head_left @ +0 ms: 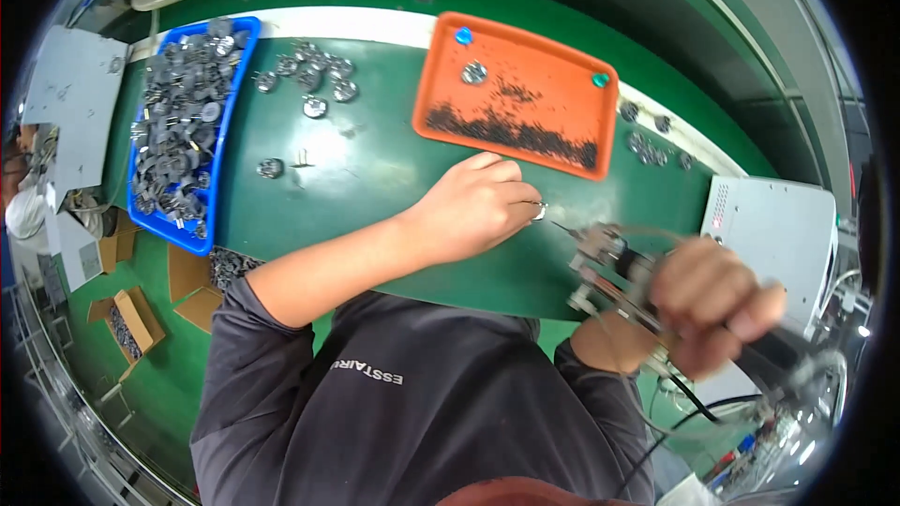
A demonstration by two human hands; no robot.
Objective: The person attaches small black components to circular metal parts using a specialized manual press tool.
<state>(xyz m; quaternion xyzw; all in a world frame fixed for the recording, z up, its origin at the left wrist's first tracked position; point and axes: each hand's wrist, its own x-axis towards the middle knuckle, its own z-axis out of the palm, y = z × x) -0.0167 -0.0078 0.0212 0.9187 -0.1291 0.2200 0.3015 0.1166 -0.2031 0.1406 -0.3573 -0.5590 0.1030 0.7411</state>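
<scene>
My left hand rests on the green table mat, its fingertips pinching a small round metal part. My right hand grips a powered screwdriver with cables and a tube trailing from it. The tool's thin tip points left and ends just short of the metal part. Both forearms come in from below in dark grey sleeves.
An orange tray holding many small dark screws lies behind my hands. A blue bin full of grey round parts stands at the left, with several loose metal parts beside it. A grey box sits at the right. Cardboard boxes lie on the floor.
</scene>
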